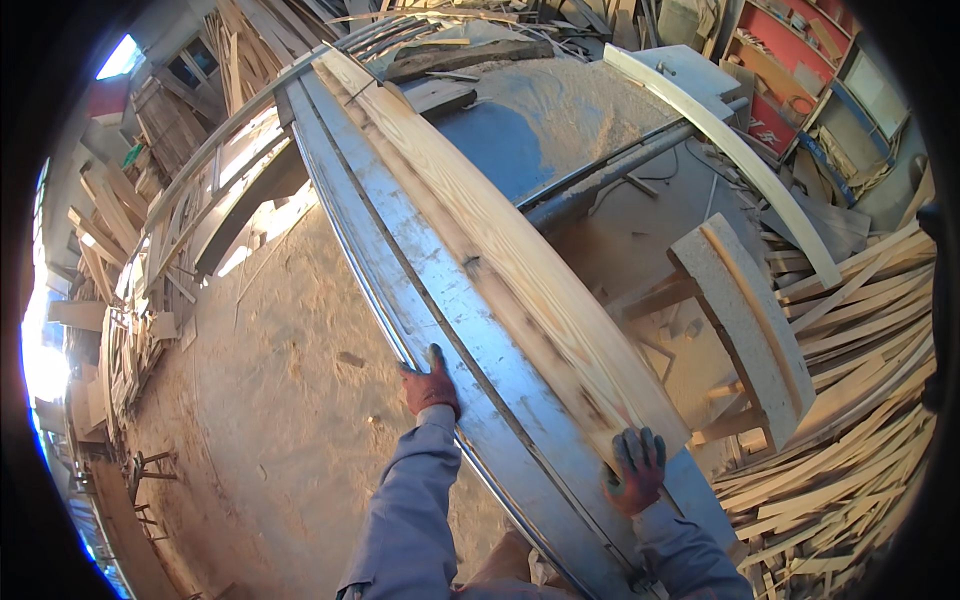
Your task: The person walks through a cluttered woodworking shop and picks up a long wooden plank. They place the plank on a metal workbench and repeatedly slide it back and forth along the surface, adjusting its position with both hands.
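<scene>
A long pale wooden board with visible grain lies lengthwise along a narrow metal machine table, which has a dark slot running down it. My right hand, in a reddish-brown glove with dark fingertips, rests on the board's near end. Its fingers are stretched out flat. My left hand, gloved the same way, grips the left edge of the metal table. Its thumb lies on top and its other fingers bend over the side, partly hidden.
Beyond the board is a blue tabletop heaped with sawdust. A curved-looking pale strip crosses its right side. A grey slab-topped stand stands at right, near piled wooden strips. Sawdust covers the floor; scrap wood lines the left.
</scene>
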